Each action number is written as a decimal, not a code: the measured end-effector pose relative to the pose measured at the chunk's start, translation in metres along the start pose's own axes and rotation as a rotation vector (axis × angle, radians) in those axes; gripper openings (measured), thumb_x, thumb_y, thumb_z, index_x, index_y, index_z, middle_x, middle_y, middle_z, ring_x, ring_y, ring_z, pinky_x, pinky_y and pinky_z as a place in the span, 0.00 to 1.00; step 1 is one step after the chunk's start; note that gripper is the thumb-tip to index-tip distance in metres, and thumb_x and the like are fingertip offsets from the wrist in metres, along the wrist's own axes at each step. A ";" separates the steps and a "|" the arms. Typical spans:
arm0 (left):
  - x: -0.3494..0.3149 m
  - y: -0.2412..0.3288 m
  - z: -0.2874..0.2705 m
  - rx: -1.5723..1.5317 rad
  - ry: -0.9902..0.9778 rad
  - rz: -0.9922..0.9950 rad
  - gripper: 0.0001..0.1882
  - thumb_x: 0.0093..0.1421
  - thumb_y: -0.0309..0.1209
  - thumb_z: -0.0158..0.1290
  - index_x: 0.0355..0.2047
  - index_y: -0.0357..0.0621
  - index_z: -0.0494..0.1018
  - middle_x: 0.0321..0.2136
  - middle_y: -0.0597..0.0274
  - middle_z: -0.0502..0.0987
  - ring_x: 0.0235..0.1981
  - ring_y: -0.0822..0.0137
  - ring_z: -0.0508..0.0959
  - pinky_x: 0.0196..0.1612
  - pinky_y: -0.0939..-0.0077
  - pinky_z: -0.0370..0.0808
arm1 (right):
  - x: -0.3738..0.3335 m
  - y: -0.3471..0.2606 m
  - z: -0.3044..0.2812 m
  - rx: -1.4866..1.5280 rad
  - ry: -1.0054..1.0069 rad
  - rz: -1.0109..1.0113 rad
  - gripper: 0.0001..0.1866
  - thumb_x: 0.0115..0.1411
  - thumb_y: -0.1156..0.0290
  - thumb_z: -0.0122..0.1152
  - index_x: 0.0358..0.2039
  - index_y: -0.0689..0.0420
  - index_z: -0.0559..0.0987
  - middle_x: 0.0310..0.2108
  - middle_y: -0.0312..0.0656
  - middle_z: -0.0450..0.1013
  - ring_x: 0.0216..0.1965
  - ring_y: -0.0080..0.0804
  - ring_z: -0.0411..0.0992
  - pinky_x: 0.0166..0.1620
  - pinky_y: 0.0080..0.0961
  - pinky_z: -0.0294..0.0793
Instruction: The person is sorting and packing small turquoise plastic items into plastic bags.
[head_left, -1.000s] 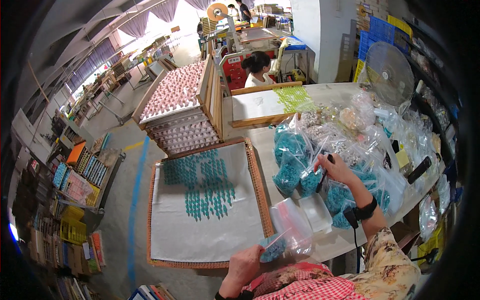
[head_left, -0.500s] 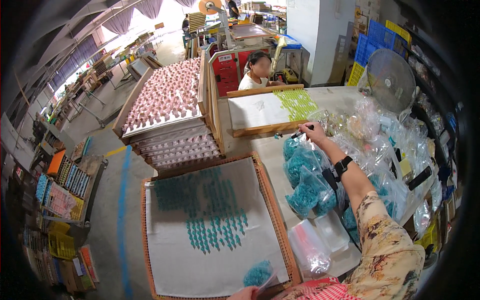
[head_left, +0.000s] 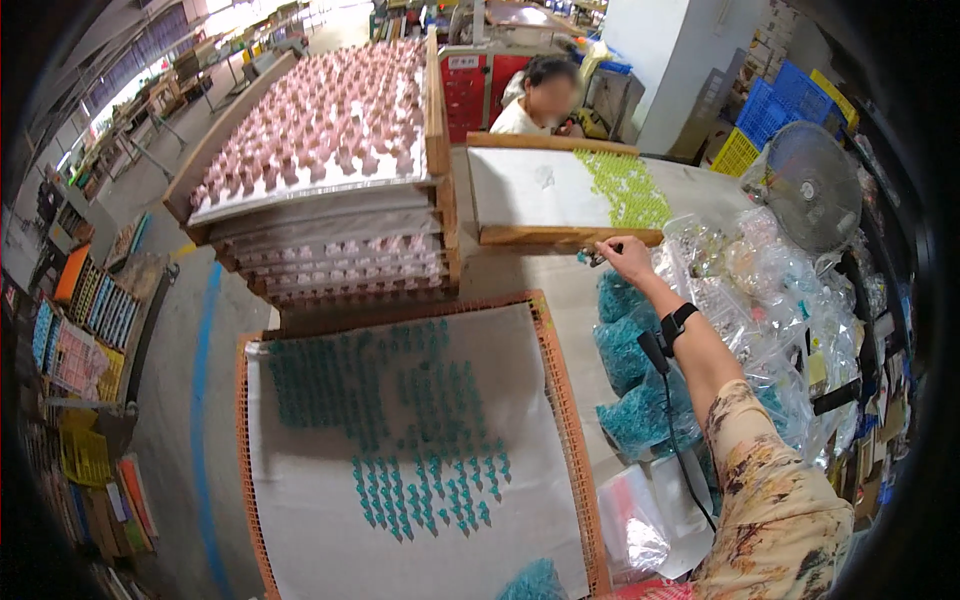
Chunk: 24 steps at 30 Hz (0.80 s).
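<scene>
My right hand (head_left: 628,259) is stretched forward over the table, just short of the far frame's near wooden edge. Its thumb and fingers are pinched on a small dark thing (head_left: 599,257) whose kind I cannot make out. A tiny teal bit (head_left: 582,257) shows beside it. Below that hand lie clear bags of teal pieces (head_left: 626,345). In front of me a mesh-edged frame with white cloth (head_left: 310,520) carries rows of small teal pieces (head_left: 425,490). A teal heap (head_left: 533,582) sits at its near edge. My left hand is out of view.
Left of the far frame (head_left: 520,195), which holds green pieces (head_left: 622,190), rises a stack of trays with pink pieces (head_left: 320,120). A person (head_left: 545,100) sits behind. A fan (head_left: 808,188), clear plastic bags (head_left: 745,260) and a black cable (head_left: 672,420) are on the right.
The view has shifted, and my left hand has dropped out of it at the bottom. My right hand stays near the far frame; the black stick-like thing in it now shows less.
</scene>
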<state>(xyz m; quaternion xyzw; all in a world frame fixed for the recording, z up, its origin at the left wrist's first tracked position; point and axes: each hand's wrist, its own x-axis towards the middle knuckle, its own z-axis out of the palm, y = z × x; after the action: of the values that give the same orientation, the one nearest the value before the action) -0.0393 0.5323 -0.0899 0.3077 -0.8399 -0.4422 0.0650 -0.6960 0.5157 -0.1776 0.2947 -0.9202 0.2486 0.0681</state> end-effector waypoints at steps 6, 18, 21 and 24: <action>0.009 0.006 -0.010 -0.029 0.001 -0.035 0.03 0.54 0.27 0.54 0.30 0.43 0.73 0.22 0.51 0.74 0.23 0.51 0.76 0.27 0.61 0.73 | -0.006 0.021 0.015 -0.006 -0.120 0.041 0.20 0.53 0.48 0.60 0.27 0.53 0.83 0.24 0.43 0.77 0.30 0.42 0.77 0.37 0.35 0.74; -0.002 0.014 -0.001 0.100 0.044 0.154 0.07 0.55 0.31 0.54 0.30 0.41 0.69 0.24 0.50 0.72 0.24 0.50 0.74 0.26 0.59 0.71 | -0.076 -0.082 -0.065 0.881 -0.059 -0.086 0.14 0.61 0.68 0.59 0.19 0.59 0.77 0.18 0.29 0.70 0.20 0.16 0.63 0.25 0.16 0.61; -0.001 0.013 -0.004 0.054 0.014 0.225 0.06 0.53 0.30 0.54 0.27 0.44 0.69 0.24 0.60 0.69 0.26 0.60 0.74 0.25 0.69 0.72 | -0.159 -0.115 -0.099 0.847 -0.340 -0.072 0.19 0.63 0.67 0.53 0.13 0.54 0.69 0.17 0.31 0.64 0.18 0.17 0.61 0.21 0.19 0.57; -0.005 0.021 0.003 0.062 0.022 0.292 0.09 0.52 0.31 0.54 0.26 0.44 0.65 0.22 0.59 0.64 0.24 0.58 0.72 0.23 0.66 0.71 | -0.231 -0.143 -0.128 0.942 -0.559 -0.608 0.10 0.52 0.76 0.55 0.15 0.57 0.69 0.20 0.38 0.67 0.21 0.25 0.66 0.22 0.20 0.61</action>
<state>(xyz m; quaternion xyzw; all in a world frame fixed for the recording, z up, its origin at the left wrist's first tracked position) -0.0463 0.5464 -0.0742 0.1888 -0.8883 -0.3985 0.1283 -0.4276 0.5963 -0.0692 0.5955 -0.5701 0.5105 -0.2447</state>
